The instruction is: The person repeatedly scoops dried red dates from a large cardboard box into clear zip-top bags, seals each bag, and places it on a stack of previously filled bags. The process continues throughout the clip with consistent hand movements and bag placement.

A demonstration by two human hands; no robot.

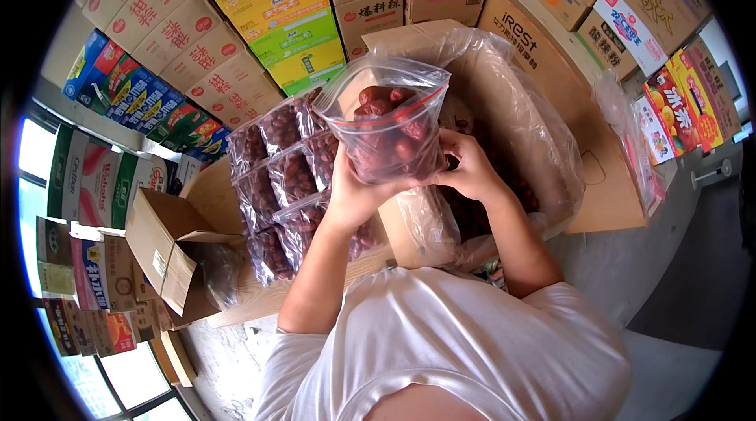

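A clear zip bag of dried red dates is held up in front of me. Its top, edged with a red strip, spreads wide above the fruit. My left hand wraps its left side and underside. On its right side and lower edge, the fingers of my right hand are curled. Just left of the bag, rows of filled date bags lie side by side on a wooden table. Behind my right hand, loose dark red dates lie in a large carton lined with clear plastic.
An opened small carton sits at the table's left end, with crumpled clear plastic beside it. Stacked cartons rise along the far side. More packages stand by the windows at left, and a tall brown carton stands at right.
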